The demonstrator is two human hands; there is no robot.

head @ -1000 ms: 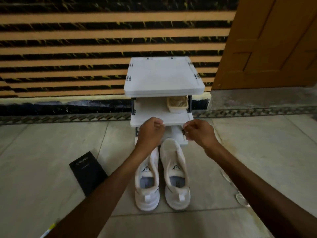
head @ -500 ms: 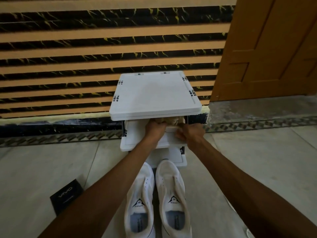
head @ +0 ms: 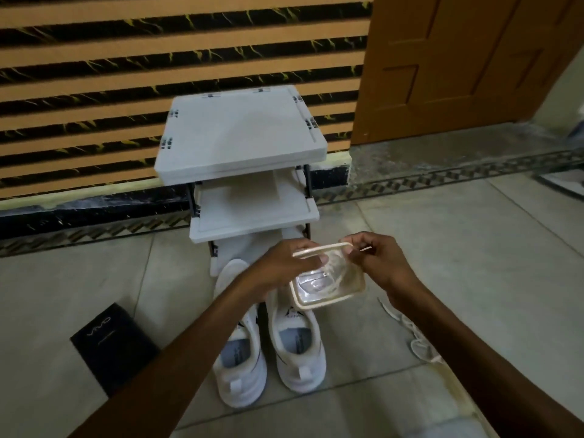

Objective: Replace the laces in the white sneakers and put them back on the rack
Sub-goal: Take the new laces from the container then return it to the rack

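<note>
A clear tub [head: 347, 290] of laces [head: 333, 275] is gripped by the left hand [head: 284, 268] and right hand [head: 380, 263] above sneakers [head: 298, 358]; the black box [head: 110, 346] reads "vivo".

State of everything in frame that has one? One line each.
box: held up over the sneakers, lid raised partway
laces in box: coiled inside
sneakers: side by side on floor, no laces visible
laces on floor: loose heap
left hand: gripping lid
right hand: pinching lid
black carton: closed, flat on floor

Bare left hand [head: 284, 267], bare right hand [head: 383, 264], bare forearms [head: 177, 352]
</note>
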